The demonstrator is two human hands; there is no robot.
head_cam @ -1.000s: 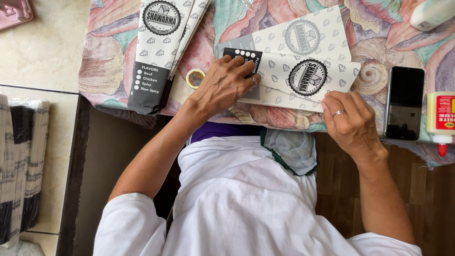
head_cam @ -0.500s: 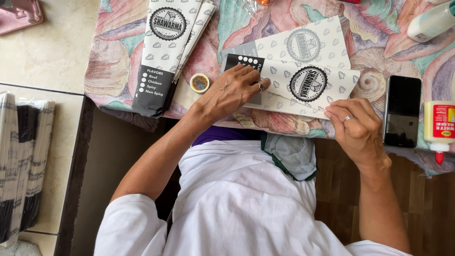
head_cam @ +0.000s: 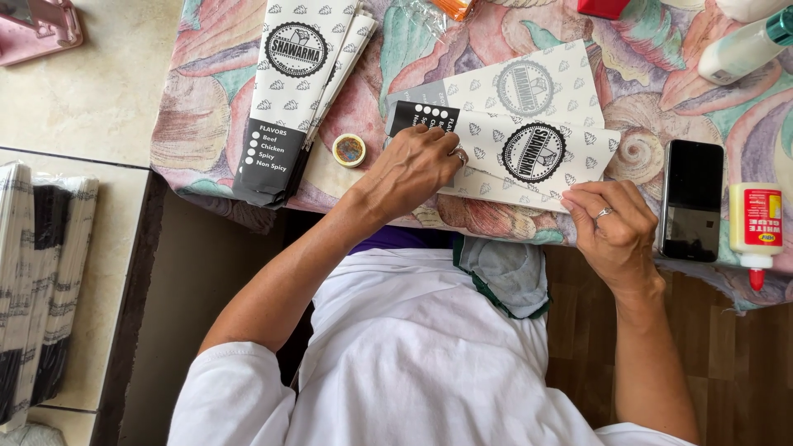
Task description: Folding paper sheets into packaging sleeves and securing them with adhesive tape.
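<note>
A home worktable: shell-patterned tablecloth (head_cam: 206,124), tiled floor (head_cam: 91,91) upper left, glue bottle (head_cam: 756,225) and phone (head_cam: 692,200) at right.

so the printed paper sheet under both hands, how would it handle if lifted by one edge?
The printed paper sheet looks thin and lies flat with creased folds, so it would probably flop and weigh little. The left hand presses it down while the right hand pinches its edge, suggesting it slides easily on the tablecloth.

Bare cloth lies between the small tape roll (head_cam: 349,149) and paper sheet (head_cam: 529,149); phone (head_cam: 692,199) crowds the right.
</note>
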